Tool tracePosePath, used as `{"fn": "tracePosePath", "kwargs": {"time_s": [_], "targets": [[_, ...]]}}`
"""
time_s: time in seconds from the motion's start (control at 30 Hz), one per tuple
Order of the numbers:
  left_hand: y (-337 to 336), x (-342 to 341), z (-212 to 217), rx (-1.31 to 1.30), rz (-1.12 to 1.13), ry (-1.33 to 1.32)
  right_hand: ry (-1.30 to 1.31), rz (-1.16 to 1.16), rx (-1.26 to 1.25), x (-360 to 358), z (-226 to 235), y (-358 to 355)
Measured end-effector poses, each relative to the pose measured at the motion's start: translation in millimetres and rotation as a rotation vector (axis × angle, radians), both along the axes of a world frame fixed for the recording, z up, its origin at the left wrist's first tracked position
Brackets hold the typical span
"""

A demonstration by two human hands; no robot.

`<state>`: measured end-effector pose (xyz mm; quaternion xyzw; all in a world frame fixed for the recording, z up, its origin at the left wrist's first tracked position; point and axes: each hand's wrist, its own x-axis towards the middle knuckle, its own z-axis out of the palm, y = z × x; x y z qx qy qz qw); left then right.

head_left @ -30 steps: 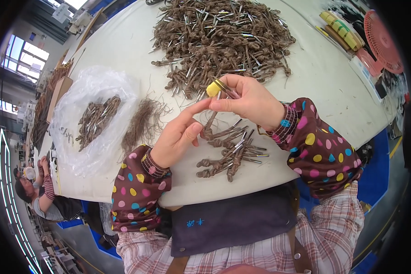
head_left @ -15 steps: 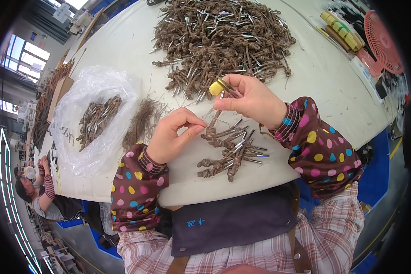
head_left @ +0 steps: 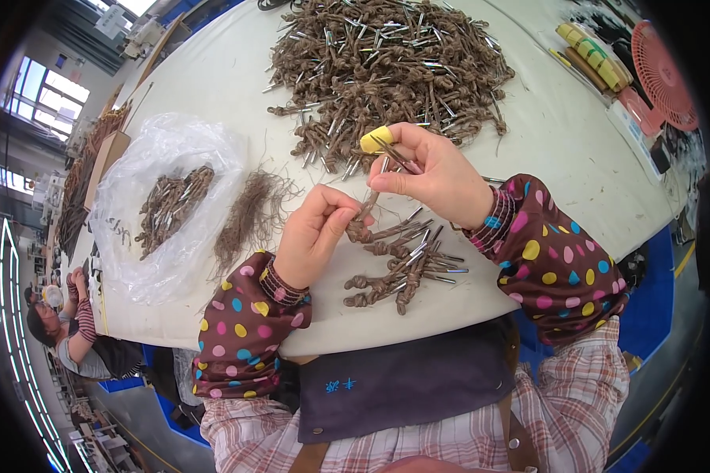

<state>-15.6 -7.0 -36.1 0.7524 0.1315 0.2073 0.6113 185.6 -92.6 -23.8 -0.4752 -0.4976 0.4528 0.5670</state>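
My right hand (head_left: 430, 173), a yellow cot on its index fingertip, pinches the upper end of a brown knotted cord piece (head_left: 366, 206) with a metal tip. My left hand (head_left: 317, 233) grips the lower end of that same cord just below. Both hands hover over a small pile of finished-looking knotted cords (head_left: 402, 264) on the white table (head_left: 205, 63). A big heap of the same brown cords with metal tips (head_left: 386, 67) lies farther back.
A clear plastic bag (head_left: 170, 201) holding some cords lies at the left, with a tuft of loose brown fibres (head_left: 248, 217) beside it. A red fan (head_left: 661, 72) and yellow rolls (head_left: 596, 59) sit at the far right. Another person (head_left: 71, 331) sits at lower left.
My left hand has curled tighter and slid along the cord toward my right hand; the right hand stays almost still, holding the cord's top.
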Motion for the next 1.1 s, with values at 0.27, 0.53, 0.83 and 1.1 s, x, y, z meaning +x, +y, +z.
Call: {"fn": "tracePosePath", "kwargs": {"time_s": [0.27,0.53,0.83,1.1], "targets": [[0.6,0.1,0.6,0.168,0.172,-0.059,-0.361,-0.320,0.082,-6.2,16.2,-12.9],[2.0,0.4,-2.8,0.339,0.293,0.009,-0.927,-0.218,0.206,-22.6,10.7,-20.2],[-3.4,4.2,7.9,0.557,0.293,0.071,-1.069,-0.235,0.216,-25.3,13.0,-23.3],[-3.0,3.9,-1.6,0.437,0.292,0.115,-1.006,-0.200,0.212,-23.5,9.9,-20.7]]}}
